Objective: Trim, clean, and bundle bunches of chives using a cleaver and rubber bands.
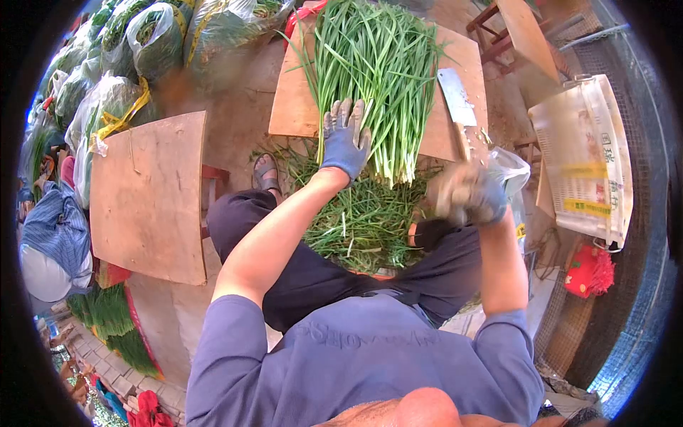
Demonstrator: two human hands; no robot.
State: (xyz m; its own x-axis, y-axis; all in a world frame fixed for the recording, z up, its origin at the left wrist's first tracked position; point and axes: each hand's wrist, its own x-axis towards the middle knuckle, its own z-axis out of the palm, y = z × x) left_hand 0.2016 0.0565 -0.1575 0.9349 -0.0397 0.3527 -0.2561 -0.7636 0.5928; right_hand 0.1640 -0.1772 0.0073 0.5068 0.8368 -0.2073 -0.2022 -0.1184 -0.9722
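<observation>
A thick pile of garlic chives [380, 78], long flat green leaves with pale stem ends toward me, lies on a wooden board [295, 99]. My left hand [345, 139], in a blue and grey work glove, rests flat on the pile's left edge near the stem ends, fingers stretched. My right hand [466, 196], gloved alike, is at the right below the board's near edge. Its fingers look curled but are blurred by motion, so whether they hold anything cannot be told. A cleaver [456, 97] lies on the board right of the chives, its handle pointing toward me.
Loose green trimmings [366, 217] heap between my legs. Another wooden tabletop [149, 196] stands at the left, before bagged greens [153, 39]. At the right are a clear plastic bag [509, 171] and a white woven sack [583, 153]. A person [57, 235] is at the far left.
</observation>
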